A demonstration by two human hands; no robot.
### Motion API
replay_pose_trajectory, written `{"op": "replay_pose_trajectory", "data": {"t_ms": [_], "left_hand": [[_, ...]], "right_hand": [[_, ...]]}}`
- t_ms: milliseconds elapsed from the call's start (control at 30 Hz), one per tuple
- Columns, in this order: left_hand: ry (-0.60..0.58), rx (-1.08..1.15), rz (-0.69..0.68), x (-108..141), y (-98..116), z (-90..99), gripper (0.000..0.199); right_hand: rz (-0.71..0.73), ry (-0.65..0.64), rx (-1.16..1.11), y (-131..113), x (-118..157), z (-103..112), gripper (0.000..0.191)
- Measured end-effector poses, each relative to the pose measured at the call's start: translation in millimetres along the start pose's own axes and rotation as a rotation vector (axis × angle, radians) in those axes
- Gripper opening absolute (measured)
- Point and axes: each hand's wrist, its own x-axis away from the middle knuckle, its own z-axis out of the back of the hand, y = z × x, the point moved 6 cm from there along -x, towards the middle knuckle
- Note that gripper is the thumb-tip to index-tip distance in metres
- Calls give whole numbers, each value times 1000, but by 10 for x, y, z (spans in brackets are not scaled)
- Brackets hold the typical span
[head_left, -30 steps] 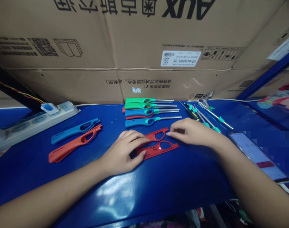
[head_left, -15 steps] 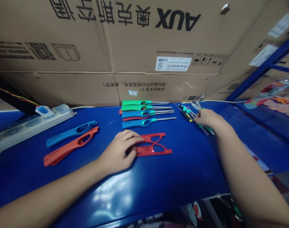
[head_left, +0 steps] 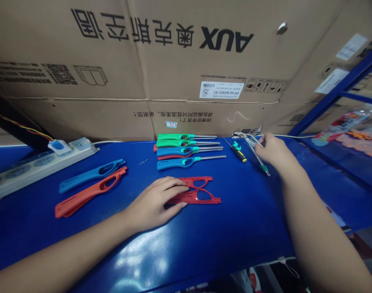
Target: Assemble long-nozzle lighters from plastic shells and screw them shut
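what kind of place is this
Probably a makeshift assembly bench, perhaps in a storage area: red casing halves lie open under the left hand, a screwdriver lies farther back, and printed cardboard stands behind.

And it's deep blue right across the surface (head_left: 235, 228), with a white glare on it! Plain red for both half-shells (head_left: 189, 197), while the loose rods (head_left: 258, 160) flash silver with dark teal fittings (head_left: 265, 167). Up in the row, bright green lighters (head_left: 170, 143), then blue lighters (head_left: 170, 164), red showing among them, and teal collars (head_left: 197, 159)! Out left, a blue handle (head_left: 85, 176) and an orange-red handle (head_left: 82, 198). The screwdriver (head_left: 239, 154) goes black and yellow; the power strip (head_left: 30, 176), off-white. Behind, a brown carton (head_left: 173, 77) in bold black lettering (head_left: 227, 39), its small sticker (head_left: 171, 124) white, blue-bordered, red-figured!
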Motion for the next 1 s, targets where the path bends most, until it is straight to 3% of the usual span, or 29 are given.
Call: {"op": "replay_pose_trajectory", "data": {"t_ms": [133, 300, 467, 600, 700, 833, 1000], "left_hand": [[-1, 6, 7, 0, -18, -8, 29], [6, -2, 12, 4, -18, -5, 28], [3, 2, 1, 1, -13, 1, 28], [-1, 26, 3, 0, -16, -5, 29], [10, 43, -4, -5, -10, 0, 29], [-13, 9, -14, 5, 7, 33, 28], [-85, -106, 2, 42, 19, 91, 29]], "right_hand": [[-24, -174, 91, 37, -14, -147, 25], [21, -360, 126, 23, 4, -347, 10], [-2, -297, 146, 44, -47, -318, 22], [-53, -297, 129, 109, -81, -352, 15], [-59, -213, 62, 96, -101, -299, 15], [59, -65, -129, -67, -78, -140, 19], [143, -28, -210, -137, -21, -98, 15]]}}
